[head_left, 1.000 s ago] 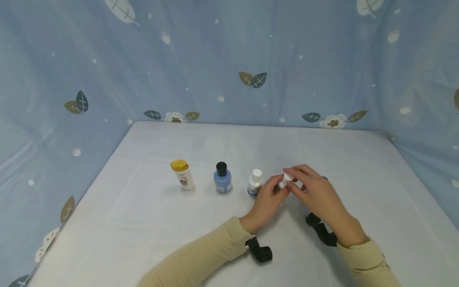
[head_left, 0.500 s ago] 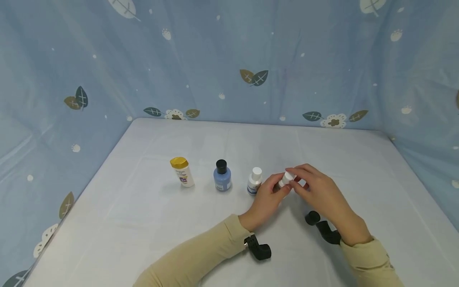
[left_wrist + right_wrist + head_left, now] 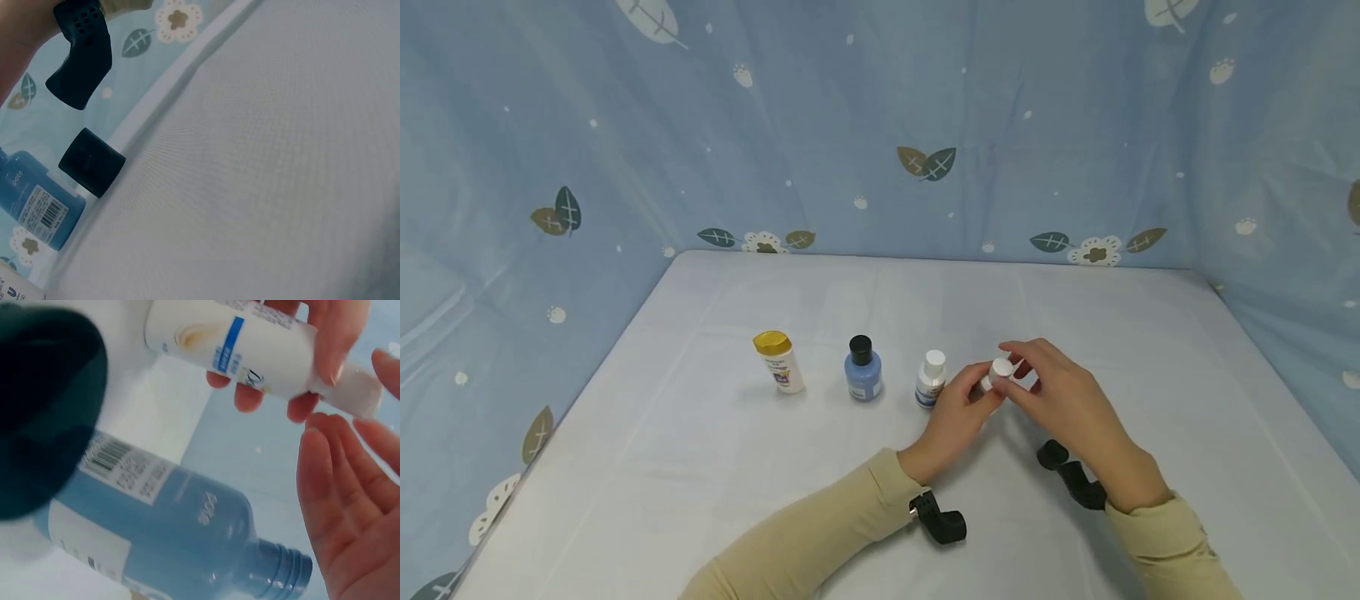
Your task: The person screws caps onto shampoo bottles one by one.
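My left hand (image 3: 955, 417) grips a small white bottle (image 3: 244, 344) with blue lettering; in the right wrist view its fingers wrap the body below the white cap (image 3: 353, 390). In the head view this hand hides most of the bottle, leaving its cap (image 3: 1001, 369) showing. My right hand (image 3: 1067, 404) is around that cap, thumb at its near side and index fingertip held off its far side. A blue bottle (image 3: 169, 506) with a bare threaded neck stands close by, hidden in the head view. A black cap (image 3: 92, 162) lies on the white table.
To the left stand a white bottle with a gold cap (image 3: 780, 362), a blue bottle with a black cap (image 3: 862, 369) and a white bottle with a white cap (image 3: 932, 379). Black wrist mounts (image 3: 942, 518) hang under both forearms. A patterned blue curtain (image 3: 850, 125) surrounds the table (image 3: 700, 500).
My right index finger has lifted off the cap it was pinching, and more of the cap's top shows. The left hand keeps its grip on the white bottle.
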### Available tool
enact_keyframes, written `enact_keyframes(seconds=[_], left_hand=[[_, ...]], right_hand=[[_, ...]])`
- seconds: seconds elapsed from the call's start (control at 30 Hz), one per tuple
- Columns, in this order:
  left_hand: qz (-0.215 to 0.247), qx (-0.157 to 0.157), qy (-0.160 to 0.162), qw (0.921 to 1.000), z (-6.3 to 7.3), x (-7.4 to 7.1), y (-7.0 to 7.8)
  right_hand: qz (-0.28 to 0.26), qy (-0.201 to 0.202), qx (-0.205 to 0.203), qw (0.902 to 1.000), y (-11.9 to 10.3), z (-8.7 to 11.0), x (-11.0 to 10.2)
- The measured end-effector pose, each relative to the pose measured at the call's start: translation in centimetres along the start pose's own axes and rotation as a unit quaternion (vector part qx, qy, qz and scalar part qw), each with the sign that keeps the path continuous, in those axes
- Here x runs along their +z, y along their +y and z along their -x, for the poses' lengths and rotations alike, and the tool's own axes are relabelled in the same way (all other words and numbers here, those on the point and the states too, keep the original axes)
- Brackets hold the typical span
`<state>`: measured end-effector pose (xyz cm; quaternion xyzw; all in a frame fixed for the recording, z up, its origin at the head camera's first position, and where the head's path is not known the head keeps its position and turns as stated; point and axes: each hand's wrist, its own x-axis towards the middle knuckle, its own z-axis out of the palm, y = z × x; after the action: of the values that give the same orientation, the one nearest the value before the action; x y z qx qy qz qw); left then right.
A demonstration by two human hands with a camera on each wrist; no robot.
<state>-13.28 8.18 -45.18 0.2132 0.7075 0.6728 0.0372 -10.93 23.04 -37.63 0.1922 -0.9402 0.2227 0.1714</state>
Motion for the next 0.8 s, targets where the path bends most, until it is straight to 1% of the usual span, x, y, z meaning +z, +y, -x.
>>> enact_keyframes(seconds=[0.17, 0.23, 0.27, 0.3, 0.4, 0.43, 0.47, 0.5, 0.63, 0.8], left_hand=[[0.008, 0.001, -0.001, 1.0, 0.0, 0.0, 0.1], [0.012, -0.001, 0.001, 0.9999, 0.2, -0.1, 1.0], [0.012, 0.0, 0.001, 0.9999, 0.2, -0.1, 1.2], [0.012, 0.001, 0.001, 0.9999, 0.3, -0.2, 1.6], [0.007, 0.004, -0.001, 1.0, 0.6, -0.4, 3.0], [0.005, 0.005, -0.003, 1.0, 0.7, -0.5, 3.0], [0.005, 0.007, -0.004, 1.0, 0.7, -0.5, 3.0], [0.005, 0.006, -0.006, 1.0, 0.8, -0.5, 3.4], [0.0, 0.009, -0.007, 0.9999, 0.8, -0.5, 3.4], [0.0, 0.008, -0.006, 0.9999, 0.8, -0.5, 3.5]], right_hand=[[-0.006, -0.014, -0.039, 0.9991, 0.2, 0.0, -0.6], [-0.011, -0.026, -0.054, 0.9982, 0.3, 0.0, -0.8], [-0.014, -0.033, -0.059, 0.9976, 0.2, 0.0, -0.8], [-0.016, -0.042, -0.063, 0.997, 0.3, 0.0, -0.8], [-0.02, -0.057, -0.069, 0.9958, 0.3, 0.0, -0.6], [-0.019, -0.058, -0.068, 0.9959, 0.3, 0.0, -0.5], [-0.019, -0.056, -0.066, 0.9961, 0.3, 0.1, -0.4], [-0.016, -0.052, -0.065, 0.9964, 0.4, 0.1, -0.3], [-0.01, -0.031, -0.062, 0.9975, 0.4, 0.0, -0.2], [-0.001, -0.009, -0.071, 0.9975, 0.6, 0.1, -0.1]])
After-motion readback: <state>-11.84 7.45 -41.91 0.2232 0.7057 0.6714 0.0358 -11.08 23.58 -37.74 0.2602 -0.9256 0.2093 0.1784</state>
